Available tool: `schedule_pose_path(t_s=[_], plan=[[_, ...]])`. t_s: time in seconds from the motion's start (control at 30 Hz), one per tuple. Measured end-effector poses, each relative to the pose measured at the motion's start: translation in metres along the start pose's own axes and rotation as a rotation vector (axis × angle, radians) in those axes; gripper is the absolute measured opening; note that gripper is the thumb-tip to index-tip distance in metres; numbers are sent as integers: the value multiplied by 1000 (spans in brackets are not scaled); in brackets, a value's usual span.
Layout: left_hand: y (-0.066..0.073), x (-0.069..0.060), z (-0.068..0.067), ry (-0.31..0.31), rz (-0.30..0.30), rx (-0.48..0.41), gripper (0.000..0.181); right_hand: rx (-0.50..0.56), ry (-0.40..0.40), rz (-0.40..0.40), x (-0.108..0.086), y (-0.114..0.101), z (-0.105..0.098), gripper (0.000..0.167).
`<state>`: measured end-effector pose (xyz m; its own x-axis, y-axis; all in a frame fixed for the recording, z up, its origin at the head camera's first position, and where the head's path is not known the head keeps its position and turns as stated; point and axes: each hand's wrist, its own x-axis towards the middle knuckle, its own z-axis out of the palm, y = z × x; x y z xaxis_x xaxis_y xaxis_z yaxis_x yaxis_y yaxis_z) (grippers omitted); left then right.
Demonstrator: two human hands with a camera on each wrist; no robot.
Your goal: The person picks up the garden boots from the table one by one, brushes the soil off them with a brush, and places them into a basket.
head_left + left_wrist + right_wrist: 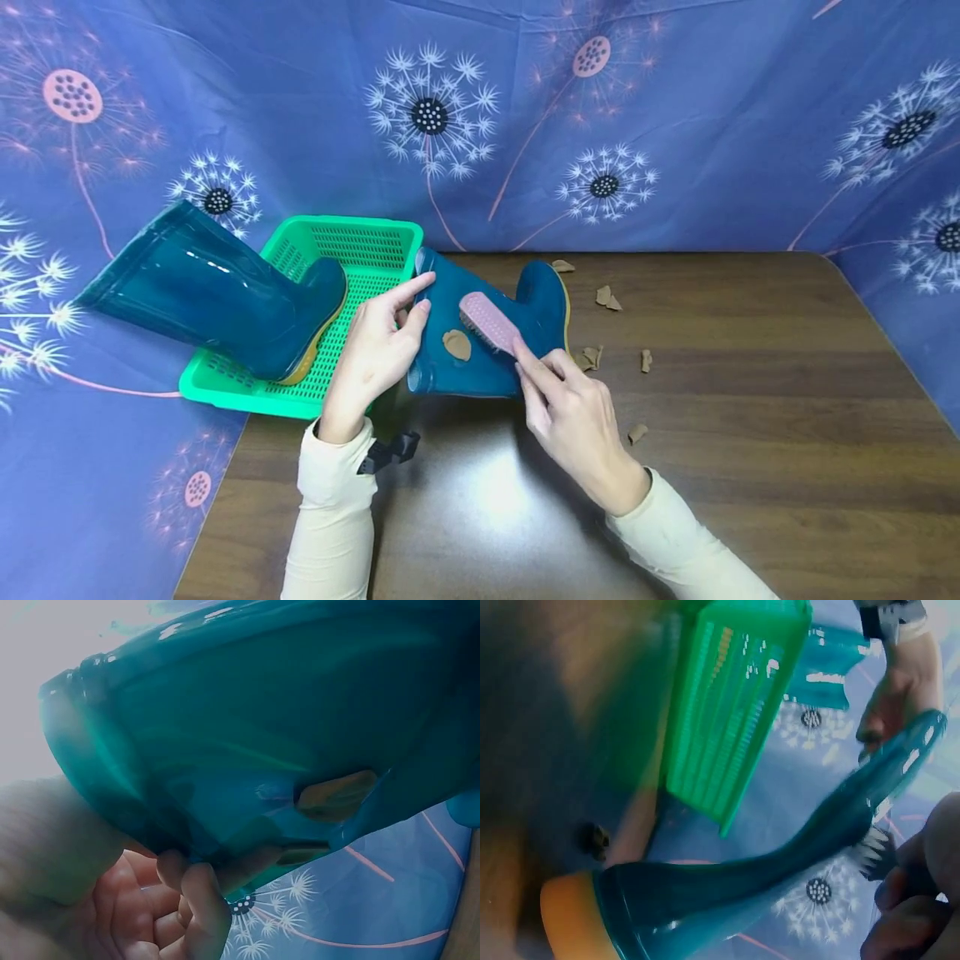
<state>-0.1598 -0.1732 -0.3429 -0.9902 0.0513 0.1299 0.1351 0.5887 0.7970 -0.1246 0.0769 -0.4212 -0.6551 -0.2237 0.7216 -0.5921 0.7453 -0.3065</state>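
Observation:
A blue-green rubber boot (495,379) lies on its side on the table, its opening toward my left hand (378,346). That hand's straight index finger and thumb rest on the shaft near the rim; the left wrist view shows its other fingers curled beside the boot (247,697). A curved tan flake (457,345) sits on the shaft, close to the bristles. My right hand (573,408) grips a pink-backed brush (487,319) by its near end, index finger along the back. In the right wrist view, the brush's bristles (871,851) touch or nearly touch the boot.
Left of the boot is a green slotted basket (300,408), holding a second blue-green boot (217,292) with its shaft leaning out over the left side. Several tan flakes, such as one flake (637,433), lie on the wooden table (750,475). Blue dandelion-print cloth (525,125) hangs behind.

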Motion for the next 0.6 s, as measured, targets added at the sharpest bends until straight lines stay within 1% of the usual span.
schedule_pose_path(t_s=[0.07,0.17,0.2,0.3,0.43,0.47,0.53,0.6], plan=[[0,0,1,4,5,-1,44,16,-11,1,-1,-1,1,37],[-1,-1,1,6,2,1,44,12,13,28,0,0,0,35],[-1,-1,2,7,2,2,44,24,16,26,0,0,-1,35],[-1,0,2,7,3,5,44,52,-9,10,0,-2,-3,36],[-2,1,2,1,9,5,44,-27,-21,54,1,-6,-7,34],[-2,1,2,1,7,4,44,-22,-18,67,1,-7,-8,34],[-2,1,2,2,4,0,44,4,-24,51,1,-8,-8,36],[-2,1,2,7,1,4,44,-2,-36,31,1,-9,-8,37]])
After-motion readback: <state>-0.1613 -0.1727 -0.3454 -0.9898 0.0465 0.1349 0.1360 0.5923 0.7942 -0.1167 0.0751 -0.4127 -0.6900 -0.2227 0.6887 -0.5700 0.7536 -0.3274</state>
